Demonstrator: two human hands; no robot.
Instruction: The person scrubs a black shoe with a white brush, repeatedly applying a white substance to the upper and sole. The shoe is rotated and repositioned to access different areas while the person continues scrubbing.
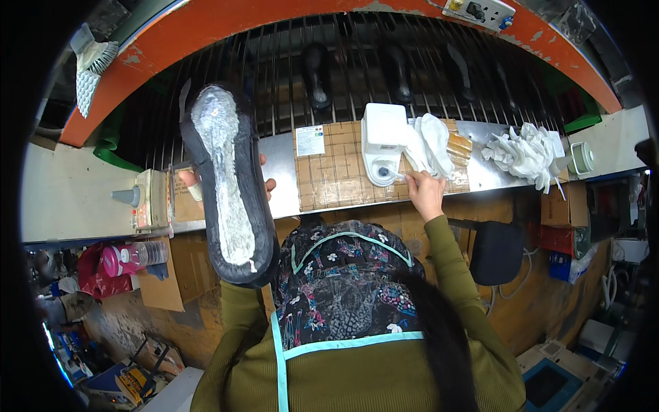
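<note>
My left hand [268, 186] is wrapped round a black shoe [263, 206] from underneath, its fingers showing at both sides. The shoe stands up with its underside facing me; a whitish, rough strip [232, 199] runs down the middle of that underside. A pale wrap covers one left finger. My right hand [427, 195] is closed in a pinch at the rim of a white dispenser [384, 130], on what looks like a thin white handle [399, 176]. The handle's far end is at the dispenser's round cup, which has a dark centre.
The dispenser stands on a taped cardboard sheet [329, 182] beside white cloths [434, 141]. More crumpled white cloth [525, 154] lies at right. Behind the ledge, metal rods [274, 96] carry several dark shoes [316, 75] under an orange frame [274, 24]. A brush [89, 69] hangs at far left.
</note>
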